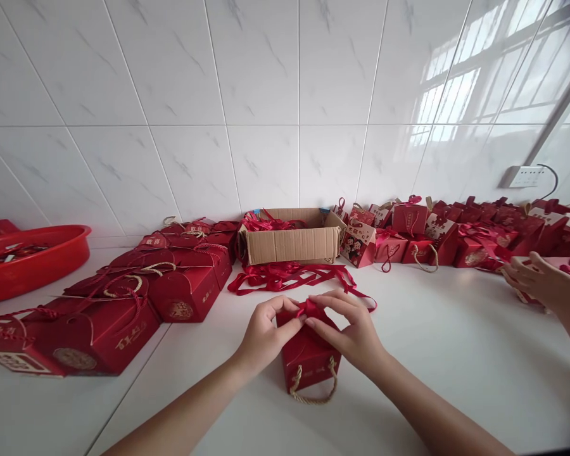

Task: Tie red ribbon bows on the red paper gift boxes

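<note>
In front of me on the white table stands a small red gift box [308, 354] with a beige rope handle [312, 400] hanging at its near side. A red ribbon [308, 308] lies over its top. My left hand [270, 330] pinches the ribbon from the left, thumb and forefinger together. From the right, my right hand [349, 329] pinches the same ribbon, its thumb close to the left one. The ribbon's exact folds are partly hidden by the fingers.
Behind the box lie loose red ribbons [289, 276] and an open cardboard box [292, 246]. Larger red boxes [190, 278] fill the left, near a red basin [71, 259]. Small gift boxes [408, 218] line the wall at right. Another person's hand [546, 285] reaches in there.
</note>
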Motion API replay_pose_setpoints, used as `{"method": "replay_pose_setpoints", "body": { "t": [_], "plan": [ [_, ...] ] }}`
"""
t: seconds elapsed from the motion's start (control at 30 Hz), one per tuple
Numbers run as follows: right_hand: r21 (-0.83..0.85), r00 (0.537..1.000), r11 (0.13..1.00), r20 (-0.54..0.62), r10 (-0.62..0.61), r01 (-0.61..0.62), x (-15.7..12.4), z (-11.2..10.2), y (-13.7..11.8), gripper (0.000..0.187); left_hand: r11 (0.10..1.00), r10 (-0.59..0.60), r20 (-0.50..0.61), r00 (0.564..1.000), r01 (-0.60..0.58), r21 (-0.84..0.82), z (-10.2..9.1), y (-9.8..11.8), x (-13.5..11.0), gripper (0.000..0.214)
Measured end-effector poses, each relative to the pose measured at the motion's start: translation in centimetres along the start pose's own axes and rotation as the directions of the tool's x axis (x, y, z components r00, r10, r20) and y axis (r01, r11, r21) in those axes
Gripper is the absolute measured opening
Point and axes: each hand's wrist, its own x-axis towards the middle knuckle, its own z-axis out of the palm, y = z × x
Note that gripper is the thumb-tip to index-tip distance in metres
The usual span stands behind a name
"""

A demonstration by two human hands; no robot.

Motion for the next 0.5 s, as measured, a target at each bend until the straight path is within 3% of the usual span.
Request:
{"method": "replay_pose_setpoints", "body": {
  "t": [0.1,0.2,0.27,0.37,0.5],
  "plan": [
    [-0.072,0.998,0.997,0.060,0.032,-0.028,0.00,-0.05,-0.02,0.017,0.992,0.087,-0.045,0.995,-0.082,0.092,-0.23,-0.13,0.13,0.008],
    [-0.099,0.983,0.985,0.104,0.153,-0.143,0.16,-0.29,-0.29,0.017,0.975,0.171,-0.076,0.982,-0.158,0.154,-0.50,-0.36,0.41,0.010],
    [0.003,0.952,0.963,0.152,0.267,-0.271,0.24,-0.39,-0.56,0.021,0.966,0.202,-0.080,0.976,-0.185,0.181,-0.62,-0.56,0.61,0.012],
    [0.243,0.878,0.851,0.252,0.408,-0.465,0.20,-0.26,-0.90,0.030,0.955,0.217,-0.087,0.972,-0.194,0.223,-0.64,-0.90,0.84,0.012],
    [0.317,0.851,0.795,0.285,0.441,-0.518,-0.07,0.18,-0.97,0.036,0.953,0.203,-0.092,0.975,-0.175,0.249,-0.56,-0.78,0.75,0.010]
  ]
}}
